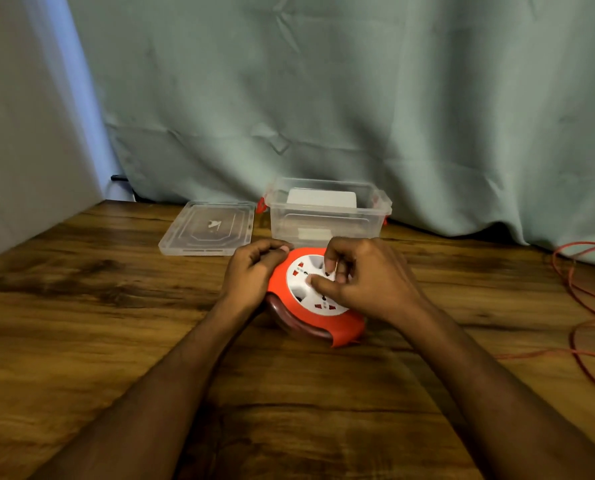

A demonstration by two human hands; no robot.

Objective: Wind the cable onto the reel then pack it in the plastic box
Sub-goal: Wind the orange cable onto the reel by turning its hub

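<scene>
We see two bare forearms reaching forward over a brown wood-grain surface. Between the hands sits the reel, an orange housing with a white round socket face, tilted so that its face leans toward us and to the left; darker wound turns show under its near-left edge.

The left hand grips the reel's left rim, its fingers curled over the orange edge with the fingertips near the top of the rim. The right hand lies on the white face, its fingers and thumb curled and pinching at something in the middle of that face; what exactly they pinch is hidden by the fingers.

To the right of the right hand, well apart from it, the orange cable lies in loose loops on the surface and runs out of view at the right edge. One thin strand leads from there back toward the reel.

Just beyond the hands stands the clear plastic box, open, with red latches at both ends and something white inside. Beyond the left hand and beside the box on its left, the clear lid lies flat on the surface.

Farthest back hangs a pale green curtain, with a grey wall at its left.
</scene>
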